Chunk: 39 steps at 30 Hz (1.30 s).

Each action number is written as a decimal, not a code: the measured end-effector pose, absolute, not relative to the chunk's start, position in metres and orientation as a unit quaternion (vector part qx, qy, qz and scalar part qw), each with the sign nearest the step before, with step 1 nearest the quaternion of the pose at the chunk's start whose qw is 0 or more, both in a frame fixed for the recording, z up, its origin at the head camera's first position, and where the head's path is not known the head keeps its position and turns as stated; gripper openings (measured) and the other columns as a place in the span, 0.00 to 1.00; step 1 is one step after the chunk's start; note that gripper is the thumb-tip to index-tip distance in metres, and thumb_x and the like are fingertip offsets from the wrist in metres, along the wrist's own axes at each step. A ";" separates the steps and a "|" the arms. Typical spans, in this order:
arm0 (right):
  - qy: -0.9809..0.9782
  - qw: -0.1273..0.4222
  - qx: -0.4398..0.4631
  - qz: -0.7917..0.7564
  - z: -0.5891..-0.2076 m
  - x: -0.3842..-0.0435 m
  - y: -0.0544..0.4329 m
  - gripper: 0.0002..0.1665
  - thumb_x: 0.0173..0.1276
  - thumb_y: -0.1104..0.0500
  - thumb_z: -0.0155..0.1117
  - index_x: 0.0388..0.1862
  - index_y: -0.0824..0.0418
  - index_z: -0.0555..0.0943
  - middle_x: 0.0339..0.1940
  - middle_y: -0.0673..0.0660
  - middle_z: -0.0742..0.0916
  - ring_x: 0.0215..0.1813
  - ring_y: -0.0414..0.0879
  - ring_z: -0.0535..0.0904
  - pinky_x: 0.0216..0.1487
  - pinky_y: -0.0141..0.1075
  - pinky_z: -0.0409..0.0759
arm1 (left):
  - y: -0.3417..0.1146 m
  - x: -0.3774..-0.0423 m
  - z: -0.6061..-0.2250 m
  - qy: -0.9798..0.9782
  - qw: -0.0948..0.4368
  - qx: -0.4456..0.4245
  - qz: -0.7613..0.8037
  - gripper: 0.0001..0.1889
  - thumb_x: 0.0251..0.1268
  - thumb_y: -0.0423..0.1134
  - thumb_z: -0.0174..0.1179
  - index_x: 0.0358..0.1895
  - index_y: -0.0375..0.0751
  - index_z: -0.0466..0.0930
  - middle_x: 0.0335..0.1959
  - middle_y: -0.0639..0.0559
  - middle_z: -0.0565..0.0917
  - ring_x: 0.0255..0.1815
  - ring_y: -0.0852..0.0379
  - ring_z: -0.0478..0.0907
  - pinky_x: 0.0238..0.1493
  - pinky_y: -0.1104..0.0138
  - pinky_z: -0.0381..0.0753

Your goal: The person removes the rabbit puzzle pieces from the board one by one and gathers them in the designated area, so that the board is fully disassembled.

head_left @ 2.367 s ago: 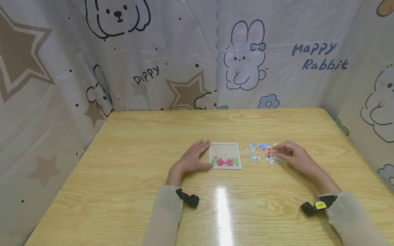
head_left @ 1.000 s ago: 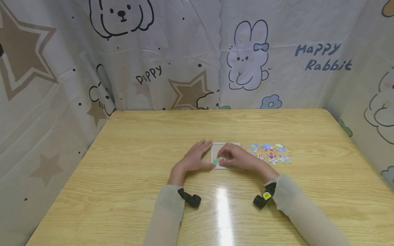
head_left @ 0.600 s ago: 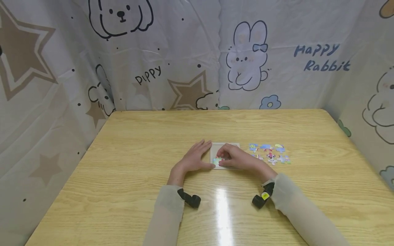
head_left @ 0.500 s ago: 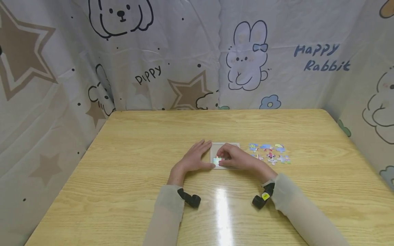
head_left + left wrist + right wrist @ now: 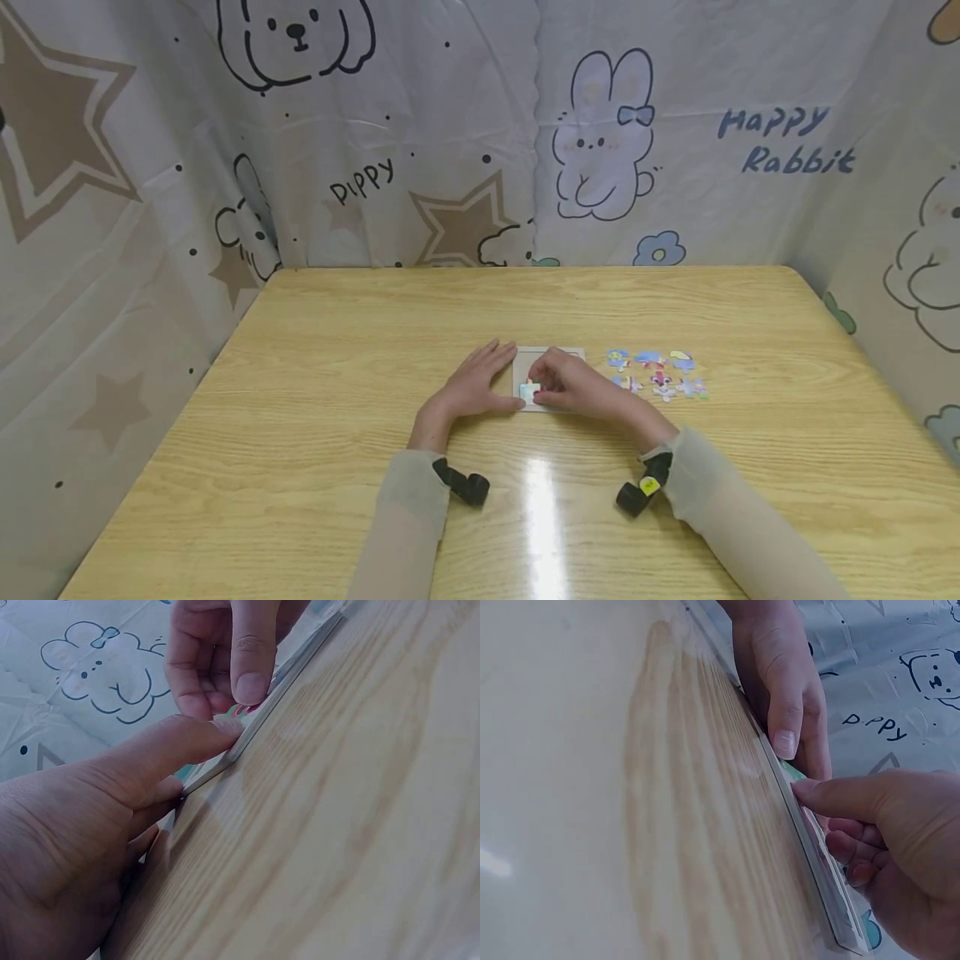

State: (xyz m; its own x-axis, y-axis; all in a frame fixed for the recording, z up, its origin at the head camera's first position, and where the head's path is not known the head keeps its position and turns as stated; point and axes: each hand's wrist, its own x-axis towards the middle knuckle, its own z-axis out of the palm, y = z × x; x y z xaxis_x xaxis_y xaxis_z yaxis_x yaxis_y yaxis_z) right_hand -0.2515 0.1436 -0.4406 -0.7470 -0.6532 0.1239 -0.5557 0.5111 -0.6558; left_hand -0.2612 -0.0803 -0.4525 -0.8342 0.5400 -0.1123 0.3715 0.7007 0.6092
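Head view, now: one shallow puzzle frame (image 5: 528,349), flat on the wooden counter (image 5: 360,333), its beige floor showing in the far left part. One left hand (image 5: 474,385), at the frame's left side, spread wide, fingers straight towards the far left corner and thumb at the near left corner. One right hand (image 5: 581,385), reaching over the frame from its right side, drawn narrow, thumb and curled fingers seemingly pinching the right edge of the corner piece (image 5: 529,393). That piece lies in the frame's near left corner. Six loose pieces (image 5: 661,383), right of the frame, in two rows of three. One printed cloth (image 5: 465,108), beyond the frame

Change noted: we find the right hand moved from the loose pieces to the frame; the left hand has kept its place. The corner piece, green a second ago, now shows a pale sheen, which we read as a slight tilt. We judge that this piece is being adjusted and is perhaps not yet seated; all six loose pieces remain outside the frame

Left wrist view, now: the left hand's thumb on the frame's near corner, the right hand's thumb just beside it, and a sliver of green and pink print between

Right wrist view, now: both thumbs at the frame's near edge, close together; whether the piece lies flush in the frame, we cannot tell
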 end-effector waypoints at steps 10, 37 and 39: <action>0.863 0.051 -0.346 -0.364 -0.440 -0.247 0.140 0.14 0.64 0.68 0.66 0.47 0.66 0.76 0.36 0.58 0.83 0.34 0.38 0.76 0.34 0.26 0.78 | -0.080 -0.260 -0.450 0.908 0.146 0.250 0.304 0.47 0.60 0.53 0.65 0.78 0.46 0.51 0.81 0.53 0.52 0.83 0.50 0.39 0.84 0.51 0.39; 0.886 0.002 -0.220 -0.409 -0.447 -0.227 0.183 0.10 0.66 0.66 0.65 0.46 0.61 0.80 0.39 0.56 0.86 0.39 0.40 0.80 0.37 0.27 0.81 | -0.078 -0.258 -0.450 0.911 0.136 0.246 0.301 0.48 0.58 0.55 0.66 0.78 0.45 0.51 0.81 0.50 0.51 0.83 0.48 0.40 0.84 0.51 0.39; 0.888 -0.001 -0.214 -0.407 -0.447 -0.225 0.188 0.10 0.66 0.65 0.65 0.46 0.61 0.80 0.39 0.56 0.86 0.39 0.40 0.80 0.37 0.27 0.82 | -0.078 -0.258 -0.449 0.910 0.135 0.248 0.302 0.48 0.58 0.55 0.66 0.78 0.44 0.52 0.81 0.50 0.51 0.83 0.48 0.40 0.84 0.51 0.39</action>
State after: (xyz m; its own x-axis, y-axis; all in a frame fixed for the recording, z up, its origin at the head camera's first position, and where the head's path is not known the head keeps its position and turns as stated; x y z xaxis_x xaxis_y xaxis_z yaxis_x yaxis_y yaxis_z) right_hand -0.2252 0.1880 -0.4472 -0.9082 -0.3798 0.1758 -0.3813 0.5777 -0.7218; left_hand -0.2575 -0.0776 -0.4489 -0.8409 0.5325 -0.0965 0.3690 0.6946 0.6176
